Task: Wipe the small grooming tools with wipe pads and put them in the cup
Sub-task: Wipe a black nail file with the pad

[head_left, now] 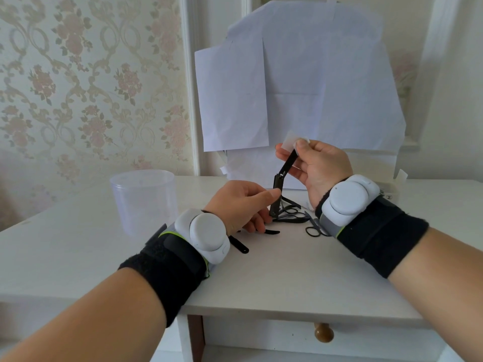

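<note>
My left hand (pixel 241 202) grips the lower body of a black nail clipper (pixel 277 190), held upright above the table. Its lever sticks up to the right. My right hand (pixel 317 164) pinches a thin white wipe pad (pixel 292 142) around the top end of that lever. A clear plastic cup (pixel 143 199) stands on the table to the left. Below my hands lie several black grooming tools (pixel 290 215), small scissors (pixel 313 229) and a flat black file (pixel 239 245).
The white table (pixel 287 278) has a drawer with a wooden knob (pixel 323 333) at its front. White paper sheets (pixel 300 87) hang behind the tools. A white box edge (pixel 389 192) shows at the right. Patterned wallpaper covers the left wall.
</note>
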`<action>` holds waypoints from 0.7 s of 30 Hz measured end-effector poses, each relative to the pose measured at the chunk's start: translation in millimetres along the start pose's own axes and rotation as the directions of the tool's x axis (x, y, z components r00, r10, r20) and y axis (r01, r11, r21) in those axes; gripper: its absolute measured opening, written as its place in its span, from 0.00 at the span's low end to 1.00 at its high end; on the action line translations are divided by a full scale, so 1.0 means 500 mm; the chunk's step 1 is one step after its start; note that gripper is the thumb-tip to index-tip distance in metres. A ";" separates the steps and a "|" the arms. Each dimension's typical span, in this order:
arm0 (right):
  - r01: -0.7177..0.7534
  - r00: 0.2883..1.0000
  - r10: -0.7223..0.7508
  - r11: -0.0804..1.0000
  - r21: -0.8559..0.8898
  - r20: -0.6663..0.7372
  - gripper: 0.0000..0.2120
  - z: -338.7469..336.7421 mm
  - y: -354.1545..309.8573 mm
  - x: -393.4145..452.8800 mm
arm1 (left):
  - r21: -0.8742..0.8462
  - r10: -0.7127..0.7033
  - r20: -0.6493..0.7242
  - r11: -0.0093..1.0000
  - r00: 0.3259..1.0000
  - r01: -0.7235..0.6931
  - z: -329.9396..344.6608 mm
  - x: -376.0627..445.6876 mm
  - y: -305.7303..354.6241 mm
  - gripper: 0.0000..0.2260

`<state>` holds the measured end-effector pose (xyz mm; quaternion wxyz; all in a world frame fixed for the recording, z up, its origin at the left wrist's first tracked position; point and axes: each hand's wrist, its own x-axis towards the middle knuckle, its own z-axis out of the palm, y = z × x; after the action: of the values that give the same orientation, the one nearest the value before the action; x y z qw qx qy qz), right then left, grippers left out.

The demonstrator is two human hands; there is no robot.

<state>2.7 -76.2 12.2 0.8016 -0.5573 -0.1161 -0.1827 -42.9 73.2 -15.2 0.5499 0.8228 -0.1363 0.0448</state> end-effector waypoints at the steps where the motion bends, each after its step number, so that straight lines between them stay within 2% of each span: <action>1: 0.001 1.000 -0.001 1.000 0.012 0.000 0.08 0.001 0.000 -0.001 | 0.011 0.002 0.005 1.000 1.000 -0.003 0.000 -0.001 0.000 0.12; 7: 0.013 1.000 -0.014 0.998 0.055 0.011 0.07 0.001 -0.005 -0.001 | 0.100 0.022 -0.010 0.995 1.000 -0.021 -0.001 -0.004 0.000 0.13; 12: -0.004 0.999 0.001 0.996 0.092 0.039 0.10 0.002 -0.006 -0.009 | 0.175 0.014 -0.012 0.985 1.000 -0.011 0.004 -0.006 0.003 0.17; 21: 0.076 0.991 -0.071 0.996 -0.042 0.113 0.10 0.008 0.007 -0.010 | 0.165 0.049 -0.099 0.986 0.994 -0.032 0.001 -0.003 0.001 0.14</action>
<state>-0.3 -70.5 8.9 0.7735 -0.5805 -0.1766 -0.1833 -44.5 72.8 -15.0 0.4858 0.8588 -0.1205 0.1094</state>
